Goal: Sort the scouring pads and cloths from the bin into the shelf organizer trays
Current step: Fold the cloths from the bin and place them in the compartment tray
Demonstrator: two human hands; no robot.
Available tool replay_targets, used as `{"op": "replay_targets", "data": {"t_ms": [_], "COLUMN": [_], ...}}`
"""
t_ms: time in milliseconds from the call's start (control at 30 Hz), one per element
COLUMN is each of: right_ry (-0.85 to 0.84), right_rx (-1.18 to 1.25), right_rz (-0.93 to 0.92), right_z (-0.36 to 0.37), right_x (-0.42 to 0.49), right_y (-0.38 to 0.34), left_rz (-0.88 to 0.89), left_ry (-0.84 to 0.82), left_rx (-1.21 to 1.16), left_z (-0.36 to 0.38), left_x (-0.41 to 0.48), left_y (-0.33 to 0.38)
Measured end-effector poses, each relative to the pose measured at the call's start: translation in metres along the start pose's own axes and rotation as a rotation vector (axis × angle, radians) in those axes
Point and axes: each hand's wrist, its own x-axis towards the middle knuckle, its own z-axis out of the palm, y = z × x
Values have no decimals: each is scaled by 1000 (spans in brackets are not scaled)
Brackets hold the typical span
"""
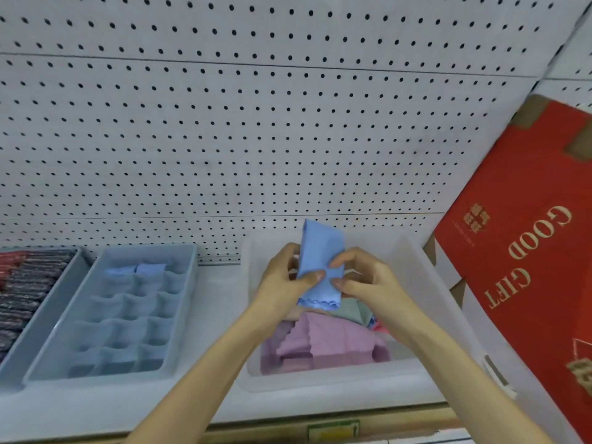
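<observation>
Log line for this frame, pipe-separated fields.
left hand + right hand: pinch folded blue cloth over bin | bin: pink cloths inside | divided tray: blue cloths in far cells

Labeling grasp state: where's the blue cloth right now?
Head view, centre-right: the blue cloth is pinched between the left hand and right hand, above the clear bin, to the right of the grey divided tray.

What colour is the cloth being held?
Light blue cloth, with a scalloped bottom edge. It shows best in the head view, the only one.
</observation>
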Motion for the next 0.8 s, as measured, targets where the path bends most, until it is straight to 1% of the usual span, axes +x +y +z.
{"op": "replay_targets", "data": {"t_ms": [100,167,233,267,333,400,467,500,533,600,667,800], "right_ry": [35,44,37,28,-8,-60,-102,-103,-88,-27,73,227], "right_rx": [15,60,87,94,125,146,143,148,156,145,105,100], "right_rz": [25,36,31,24,13,-12,-55,-74,-90,-126,-139,-66], "right_z": [2,1,1,0,-1,-5,-7,-6,-6,-3,1,15], "right_x": [-1,-1,-2,-3,-5,-8,-10,-10,-9,-8,-6,-4], "right_y": [5,6,6,6,6,8,10,10,11,10,11,14], "left_rz": [56,107,155,150,71,-3,-24,-17,-7,6,32,88], "left_ry": [12,-49,-115,-133,-186,-345,-546,-606,-614,-527,-374,-100], "left_rx": [-79,-131,-88,-78,-161,-256,-276,-250,-197,-89,-20,-28], "left_z": [-2,-8,-15,-18,-25,-39,-52,-56,-57,-52,-42,-18], "left_x": [-7,-11,-14,-15,-17,-16,-17,-17,-17,-18,-20,-23], "left_y": [-5,-6,-5,-4,-2,-5,-5,-4,-3,0,3,-1]}}
